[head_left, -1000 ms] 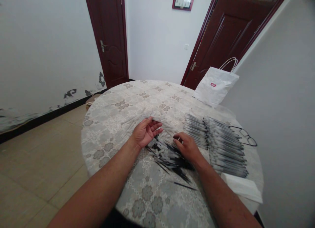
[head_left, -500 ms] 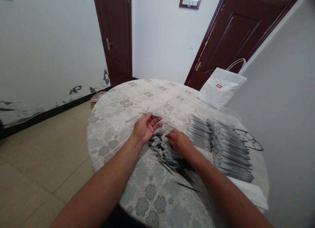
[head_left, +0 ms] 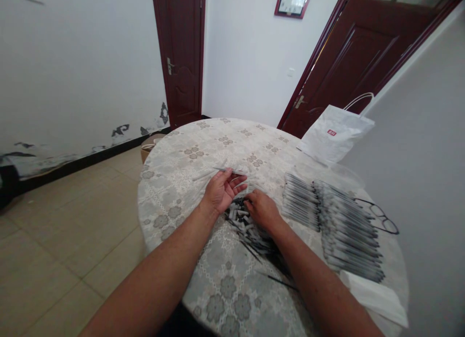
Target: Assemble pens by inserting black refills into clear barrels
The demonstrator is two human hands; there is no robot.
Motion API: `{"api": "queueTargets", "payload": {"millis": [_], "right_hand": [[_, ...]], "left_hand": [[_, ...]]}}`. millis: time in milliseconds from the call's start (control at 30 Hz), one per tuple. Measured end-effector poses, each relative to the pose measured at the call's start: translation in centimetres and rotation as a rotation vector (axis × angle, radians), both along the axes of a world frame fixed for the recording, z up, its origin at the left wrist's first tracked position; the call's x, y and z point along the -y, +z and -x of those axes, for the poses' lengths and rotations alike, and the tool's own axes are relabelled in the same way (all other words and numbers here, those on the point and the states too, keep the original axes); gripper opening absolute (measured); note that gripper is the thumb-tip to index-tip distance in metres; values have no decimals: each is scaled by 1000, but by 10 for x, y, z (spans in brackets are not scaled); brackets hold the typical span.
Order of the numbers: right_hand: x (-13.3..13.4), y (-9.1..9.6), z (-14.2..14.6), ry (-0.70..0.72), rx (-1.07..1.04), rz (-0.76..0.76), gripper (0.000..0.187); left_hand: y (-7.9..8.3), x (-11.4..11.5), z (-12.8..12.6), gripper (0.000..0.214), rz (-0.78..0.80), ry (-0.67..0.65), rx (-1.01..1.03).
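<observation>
My left hand (head_left: 222,190) pinches a thin, greyish pen barrel (head_left: 238,172) between thumb and forefinger, its other fingers loosely curled. Pale translucent barrels (head_left: 203,175) lie on the table around that hand. My right hand (head_left: 262,208) is just to the right, its fingers bent down at the edge of a heap of black and grey pen parts (head_left: 241,220). Whatever its fingertips grip is hidden. Dark, thin sticks (head_left: 250,249) poke out of the heap towards me, and one lone stick (head_left: 279,280) lies nearer, partly under my right forearm.
Rows of pens (head_left: 348,230) lie side by side at the right, with a shorter row (head_left: 301,201) beside them. Eyeglasses (head_left: 383,218), a white packet (head_left: 374,296) and a white paper bag (head_left: 336,133) are along the right side of the round, cloth-covered table (head_left: 228,283).
The view has shifted slightly, so everything sits a little further right and lower. My left hand keeps its pinch on the barrel; my right hand stays at the heap with its fingers tucked in.
</observation>
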State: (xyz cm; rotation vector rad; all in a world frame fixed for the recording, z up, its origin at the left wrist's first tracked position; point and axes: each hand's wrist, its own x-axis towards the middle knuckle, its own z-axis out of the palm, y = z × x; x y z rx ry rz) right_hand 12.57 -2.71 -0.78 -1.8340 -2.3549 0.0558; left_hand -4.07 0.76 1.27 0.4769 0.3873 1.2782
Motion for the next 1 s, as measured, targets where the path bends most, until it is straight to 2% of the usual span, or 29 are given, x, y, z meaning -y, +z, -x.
{"api": "queueTargets", "payload": {"millis": [300, 433, 500, 600, 733, 800, 900, 1000], "right_hand": [[-4, 6, 4, 23, 144, 32, 19], [-2, 6, 4, 52, 91, -2, 16], [1, 6, -1, 60, -40, -59, 14], [6, 7, -11, 32, -408, -101, 13], [15, 4, -22, -92, -1073, 59, 24], [18, 0, -23, -120, -1316, 81, 33], [21, -4, -20, -123, -1484, 22, 33], [21, -4, -17, -120, -1531, -44, 29]], "left_hand": [[-1, 0, 0, 12, 11, 6, -10], [-3, -2, 0, 14, 13, -7, -10], [-4, -2, 0, 14, 10, -5, -9], [-4, -1, 0, 14, -3, 5, -23], [-6, 1, -5, 17, -25, -25, -80], [-8, 2, -9, 20, -38, -51, -105], [-11, 4, -14, 22, -56, -75, -143], [-11, 6, -16, 23, -73, -86, -170]]}}
